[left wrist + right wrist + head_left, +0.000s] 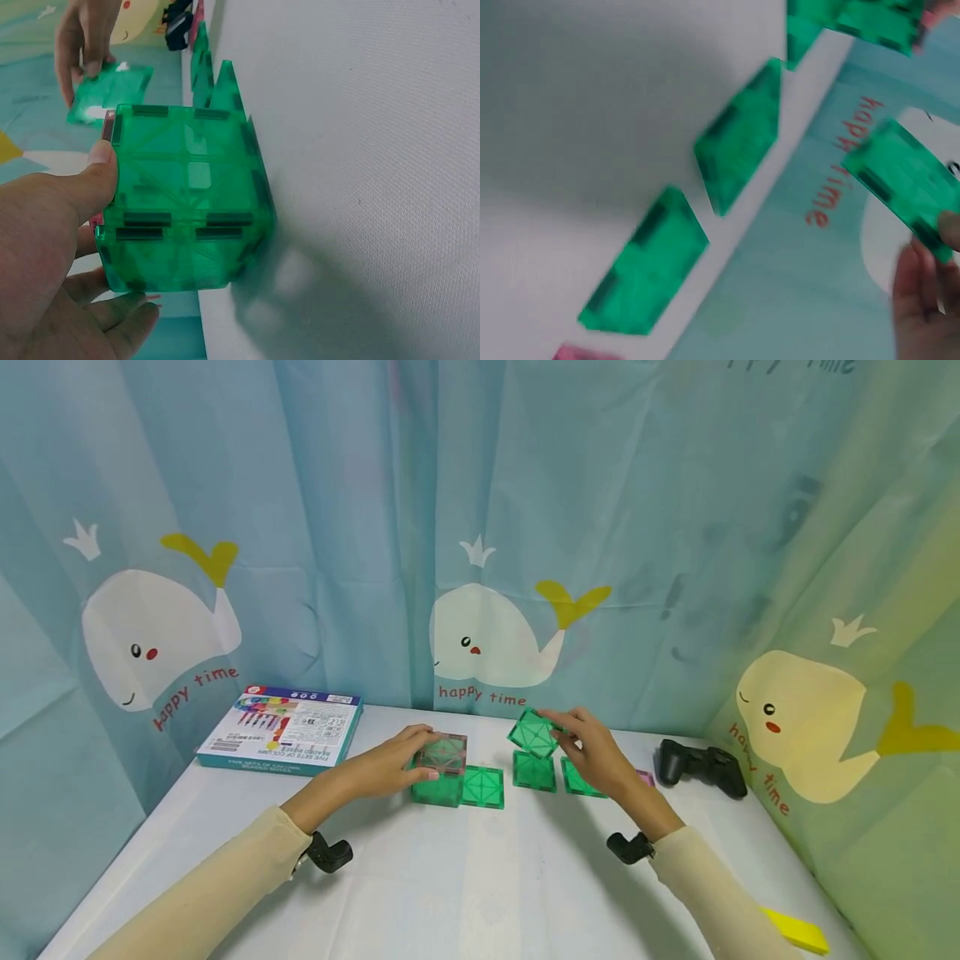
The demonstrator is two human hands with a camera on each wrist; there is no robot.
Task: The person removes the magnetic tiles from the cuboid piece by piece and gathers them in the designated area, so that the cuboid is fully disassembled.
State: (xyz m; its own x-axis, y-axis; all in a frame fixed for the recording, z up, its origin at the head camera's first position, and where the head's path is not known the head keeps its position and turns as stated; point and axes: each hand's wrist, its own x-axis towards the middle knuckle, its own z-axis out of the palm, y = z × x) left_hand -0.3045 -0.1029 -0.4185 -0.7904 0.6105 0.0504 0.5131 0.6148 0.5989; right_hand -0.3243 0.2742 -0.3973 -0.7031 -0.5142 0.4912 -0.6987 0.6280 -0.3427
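My left hand point(396, 766) holds a box shape built from green magnetic tiles point(437, 792), with a pink tile point(452, 752) on its top. In the left wrist view, the thumb presses at the upper edge of the green box point(184, 176), and the other fingers are on its far side. My right hand point(596, 752) pinches a square green magnetic tile point(534, 733) by one edge, tilted in the air above the table. Beneath it, a green tile point(534, 772) lies flat. Another flat green tile point(482, 787) adjoins the box.
Another green tile point(579, 778) and a partly hidden pink tile point(646, 777) lie near the right hand. Beyond them sits a black game controller point(701, 767). At the back left is a flat printed box point(281, 731); a yellow object point(797, 931) lies front right. A curtain point(352, 527) hangs behind.
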